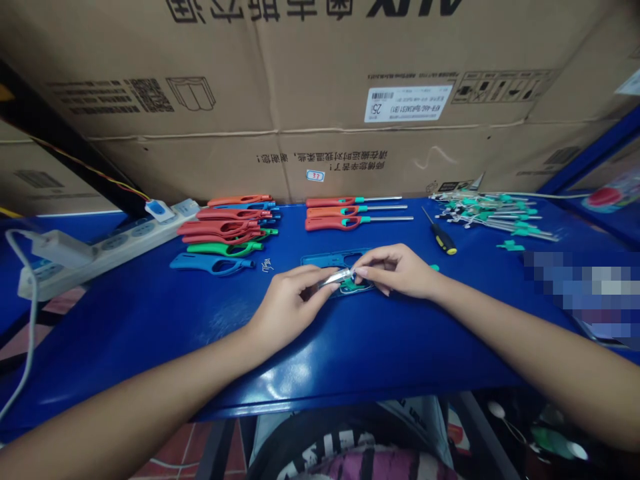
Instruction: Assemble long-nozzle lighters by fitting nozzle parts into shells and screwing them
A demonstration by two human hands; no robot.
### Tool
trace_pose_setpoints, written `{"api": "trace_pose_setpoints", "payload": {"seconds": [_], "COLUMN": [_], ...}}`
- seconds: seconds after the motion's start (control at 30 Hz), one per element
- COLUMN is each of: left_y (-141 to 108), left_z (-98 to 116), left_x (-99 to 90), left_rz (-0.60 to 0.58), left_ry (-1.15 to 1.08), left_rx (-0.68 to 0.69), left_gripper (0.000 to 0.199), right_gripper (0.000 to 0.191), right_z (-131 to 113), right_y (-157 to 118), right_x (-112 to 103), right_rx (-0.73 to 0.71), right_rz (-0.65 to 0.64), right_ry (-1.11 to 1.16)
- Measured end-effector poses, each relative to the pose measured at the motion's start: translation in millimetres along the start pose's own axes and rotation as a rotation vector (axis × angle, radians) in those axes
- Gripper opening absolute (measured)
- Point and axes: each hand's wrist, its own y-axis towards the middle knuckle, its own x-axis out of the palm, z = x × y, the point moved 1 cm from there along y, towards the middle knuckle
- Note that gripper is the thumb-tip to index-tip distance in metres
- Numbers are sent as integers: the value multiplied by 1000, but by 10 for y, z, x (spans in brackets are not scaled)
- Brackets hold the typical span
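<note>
My left hand (pixel 295 300) is closed around a small shiny, clear-silver lighter gas tank (pixel 336 278), thumb below and fingers above. At the tank's right end my right hand (pixel 395 270) pinches its small white tip (pixel 353 273); the exact contact is partly hidden by the fingers. Beneath both hands lies an open blue lighter handle shell (pixel 320 259) with a green part (pixel 347 287) and a thin white tube in it. A bit of green (pixel 435 267) shows just past my right wrist.
Coloured handle shells (pixel 220 230) and a power strip (pixel 125 243) are at left, with small screws (pixel 267 265) nearby. Assembled lighters (pixel 357 210) lie behind my hands. A screwdriver (pixel 443 237) and green-ended metal rods (pixel 495 213) are at right. Cardboard (pixel 200 153) walls the back.
</note>
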Motion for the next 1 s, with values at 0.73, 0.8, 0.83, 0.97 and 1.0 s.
{"api": "trace_pose_setpoints", "payload": {"seconds": [0.73, 0.8, 0.83, 0.97, 1.0], "left_y": [16, 21, 23, 32, 34], "left_z": [-8, -5, -9, -43, -53], "left_x": [-73, -116, -134, -162, -158], "left_rz": [-5, -1, -5, -72, -94], "left_ry": [196, 270, 295, 333, 334], "left_rx": [139, 174, 173, 130, 122], "left_gripper": [24, 24, 25, 24, 24], "right_gripper": [36, 38, 38, 38, 38], "right_z": [8, -2, -7, -17, -16], "right_y": [-21, -15, -11, 10, 15], "right_x": [15, 4, -6, -65, -80], "right_rx": [-4, 8, 14, 20, 15], "right_rz": [34, 52, 67, 124, 132], "right_ry": [-47, -49, -51, -52, -51]}}
